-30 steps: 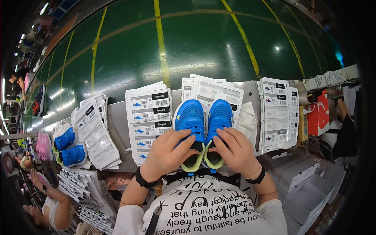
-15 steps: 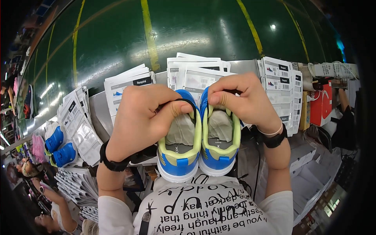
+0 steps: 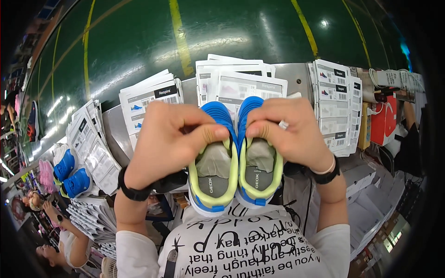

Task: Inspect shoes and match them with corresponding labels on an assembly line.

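A pair of blue sneakers with lime-green lining and white soles hangs side by side before my chest, toes pointing away. My left hand pinches the tongue area of the left sneaker between thumb and fingers. On the right sneaker, my right hand grips the same spot. A small white piece shows between the right fingers; its kind is unclear. Wads of pale stuffing paper fill the front of both shoes. My hands partly cover the uppers.
Stacks of printed label sheets lie along the metal ledge. Beyond runs a green surface with yellow lines. More blue sneakers sit at left, above piled paper. A red box stands right; another person is lower left.
Both sneakers have tipped so that more of their blue toes and insoles shows. My right hand has shifted slightly lower, and the white piece between its fingers has come into view.
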Tool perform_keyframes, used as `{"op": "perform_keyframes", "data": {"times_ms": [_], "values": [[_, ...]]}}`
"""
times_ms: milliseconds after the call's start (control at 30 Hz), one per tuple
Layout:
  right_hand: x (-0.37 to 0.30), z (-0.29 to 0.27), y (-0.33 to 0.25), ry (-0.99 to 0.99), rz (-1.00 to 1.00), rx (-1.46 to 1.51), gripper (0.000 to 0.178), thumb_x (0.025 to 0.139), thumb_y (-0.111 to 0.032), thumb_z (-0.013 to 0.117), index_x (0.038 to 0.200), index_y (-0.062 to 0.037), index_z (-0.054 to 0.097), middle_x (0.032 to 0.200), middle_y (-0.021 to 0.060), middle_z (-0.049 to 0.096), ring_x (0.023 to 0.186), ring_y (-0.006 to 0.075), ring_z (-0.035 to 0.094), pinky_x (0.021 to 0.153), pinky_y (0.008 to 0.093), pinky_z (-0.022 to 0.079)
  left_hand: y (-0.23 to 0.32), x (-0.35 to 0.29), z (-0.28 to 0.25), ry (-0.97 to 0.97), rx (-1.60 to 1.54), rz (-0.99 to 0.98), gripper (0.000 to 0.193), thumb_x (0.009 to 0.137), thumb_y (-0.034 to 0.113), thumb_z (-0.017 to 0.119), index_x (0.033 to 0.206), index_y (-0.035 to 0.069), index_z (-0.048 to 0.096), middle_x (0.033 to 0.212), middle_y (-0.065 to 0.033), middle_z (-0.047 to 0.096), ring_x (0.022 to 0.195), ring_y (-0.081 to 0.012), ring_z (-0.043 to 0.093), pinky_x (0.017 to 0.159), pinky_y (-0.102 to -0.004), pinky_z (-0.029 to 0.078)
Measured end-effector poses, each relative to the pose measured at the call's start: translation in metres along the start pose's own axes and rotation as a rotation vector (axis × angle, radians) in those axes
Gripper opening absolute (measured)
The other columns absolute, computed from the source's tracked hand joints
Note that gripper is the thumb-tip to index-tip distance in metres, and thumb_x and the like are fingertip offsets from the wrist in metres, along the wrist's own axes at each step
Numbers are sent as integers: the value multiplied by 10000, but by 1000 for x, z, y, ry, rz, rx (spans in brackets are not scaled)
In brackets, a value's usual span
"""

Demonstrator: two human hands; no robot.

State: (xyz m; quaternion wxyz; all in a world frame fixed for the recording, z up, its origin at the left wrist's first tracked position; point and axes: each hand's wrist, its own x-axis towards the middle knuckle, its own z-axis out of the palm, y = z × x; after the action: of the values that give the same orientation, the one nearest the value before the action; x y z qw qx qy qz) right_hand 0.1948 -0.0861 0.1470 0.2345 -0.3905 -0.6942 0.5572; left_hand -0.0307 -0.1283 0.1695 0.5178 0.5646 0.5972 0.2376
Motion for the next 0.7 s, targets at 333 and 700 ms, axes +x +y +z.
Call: {"op": "perform_keyframes", "data": {"times_ms": [333,700], "values": [[-88,31,16,68,33,-488,718,655,34,680,1341,-116,529,1445,294,363,1133,436,563,913,428,500,-30,-70,64,255,686,333,668,551,3,717,1210,-3,613,1273,-284,524,863,-293,547,746,-348,494],[-56,7,-16,116,-14,-356,582,656,89,639,1220,-53,625,1139,286,624,1064,358,639,824,341,528,9,-46,41,265,695,407,563,499,-35,741,1058,-41,675,1104,-169,683,681,-258,493,624,-329,462]]}}
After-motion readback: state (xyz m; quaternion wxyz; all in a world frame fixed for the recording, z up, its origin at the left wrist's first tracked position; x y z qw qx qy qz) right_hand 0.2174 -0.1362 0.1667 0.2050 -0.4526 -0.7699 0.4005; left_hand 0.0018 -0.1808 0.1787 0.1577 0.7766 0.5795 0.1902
